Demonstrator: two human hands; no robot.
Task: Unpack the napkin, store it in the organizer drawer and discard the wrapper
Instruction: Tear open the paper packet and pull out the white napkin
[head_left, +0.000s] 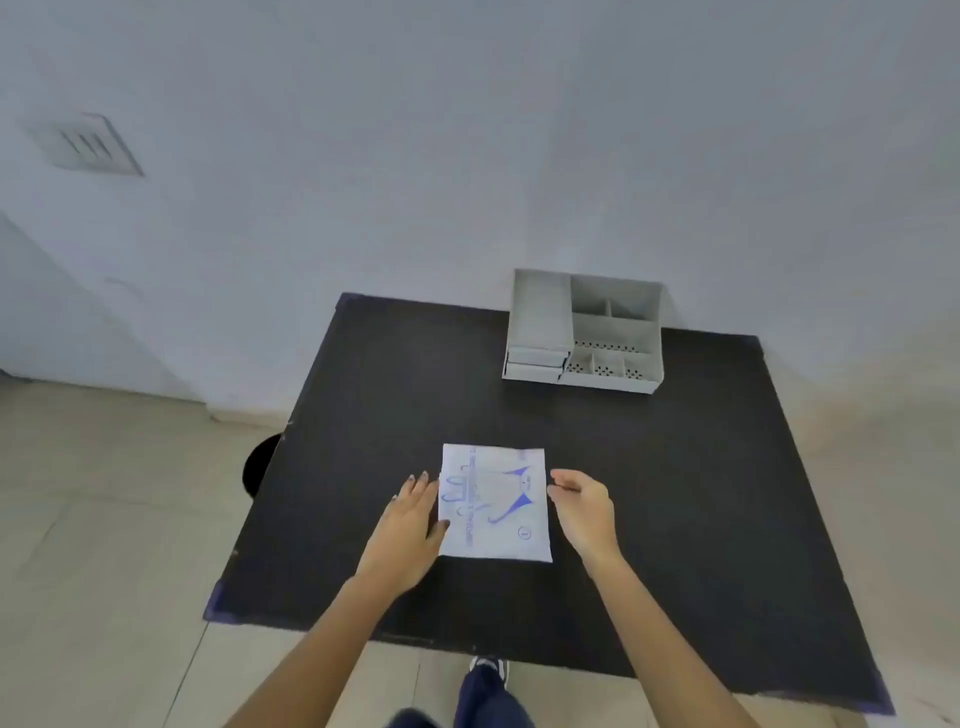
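L hand (413, 519), R hand (584, 506) at wrapper (493, 501)

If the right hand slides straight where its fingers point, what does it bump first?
The napkin packet. The right hand aims its fingertips left at the packet's right edge, with nothing between. They look very close to it, but I cannot tell whether they touch.

We record a plain indoor room, home or office unclear: bare white wall (467, 130), beige floor tiles (104, 493), black table (675, 493).
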